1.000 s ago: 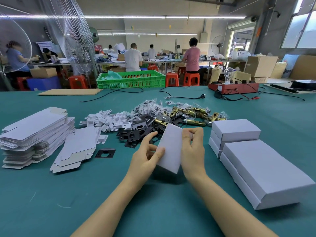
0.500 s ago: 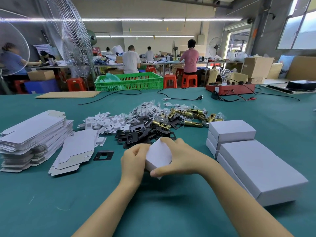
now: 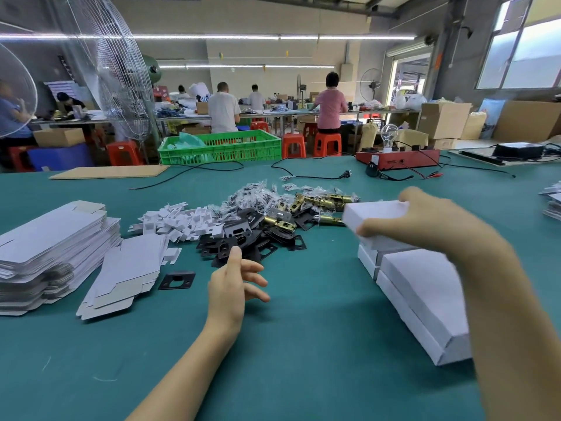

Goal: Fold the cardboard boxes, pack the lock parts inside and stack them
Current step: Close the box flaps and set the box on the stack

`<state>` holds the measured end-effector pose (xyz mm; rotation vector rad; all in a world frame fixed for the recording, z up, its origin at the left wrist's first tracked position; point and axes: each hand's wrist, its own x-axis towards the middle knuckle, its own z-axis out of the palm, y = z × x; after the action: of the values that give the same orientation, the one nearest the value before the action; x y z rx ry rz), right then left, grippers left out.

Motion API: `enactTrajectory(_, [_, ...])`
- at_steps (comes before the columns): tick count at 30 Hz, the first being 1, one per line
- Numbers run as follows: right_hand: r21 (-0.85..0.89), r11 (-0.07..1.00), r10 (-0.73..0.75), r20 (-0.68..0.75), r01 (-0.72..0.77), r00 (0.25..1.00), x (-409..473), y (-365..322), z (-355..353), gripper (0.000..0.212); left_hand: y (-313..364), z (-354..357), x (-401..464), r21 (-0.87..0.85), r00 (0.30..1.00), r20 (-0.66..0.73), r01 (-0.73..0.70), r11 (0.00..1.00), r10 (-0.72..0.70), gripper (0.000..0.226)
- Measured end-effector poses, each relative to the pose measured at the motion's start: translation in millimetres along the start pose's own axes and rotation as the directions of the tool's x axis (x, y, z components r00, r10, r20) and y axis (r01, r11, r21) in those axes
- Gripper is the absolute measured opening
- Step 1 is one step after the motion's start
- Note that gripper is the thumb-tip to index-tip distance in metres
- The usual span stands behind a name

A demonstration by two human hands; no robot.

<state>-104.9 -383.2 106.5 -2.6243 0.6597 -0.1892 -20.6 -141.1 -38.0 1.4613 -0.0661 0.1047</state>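
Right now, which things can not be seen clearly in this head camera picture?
- Small white folded cardboard box: contents hidden; box closed, right hand motion-blurred.
- Stacked white boxes: right forearm covers part of them.
- Clear bagged lock parts: too small.
- Flat white cardboard blanks: cut by left edge.

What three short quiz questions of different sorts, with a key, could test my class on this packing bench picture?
1. True or false: the right hand holds a small closed white cardboard box.
2. What does the left hand hold?
3. The pile of flat unfolded white cardboard blanks lies: A) left of the black metal lock plates; B) right of them.

Key: 1 true; 2 nothing, fingers spread; 3 A.
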Motion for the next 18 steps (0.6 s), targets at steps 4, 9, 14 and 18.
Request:
enactTrajectory(4, [-0.089,0.991,0.104,0.045,-0.100,0.994,7,32,-16,0.074,1,1,-2,0.018,1.000,0.012,-0.011,1.000,0.011,0.062])
enactTrajectory(9, [-0.202,0.967,0.179,0.121,-0.153,0.976,15,45,-7,0.098,0,0,-2,0.033,1.000,0.012,-0.012,0.999,0.012,0.063])
enactTrajectory(14, [-0.224,0.961,0.203,0.166,-0.163,0.965,22,47,5,0.101,-1,0,-2,0.050,1.000,0.005,-0.016,0.999,0.016,0.064])
enactTrajectory(18, [-0.232,0.956,0.225,0.176,-0.182,0.958,24,49,7,0.100,-1,1,-1,0.053,1.000,0.009,-0.016,0.998,0.015,0.064])
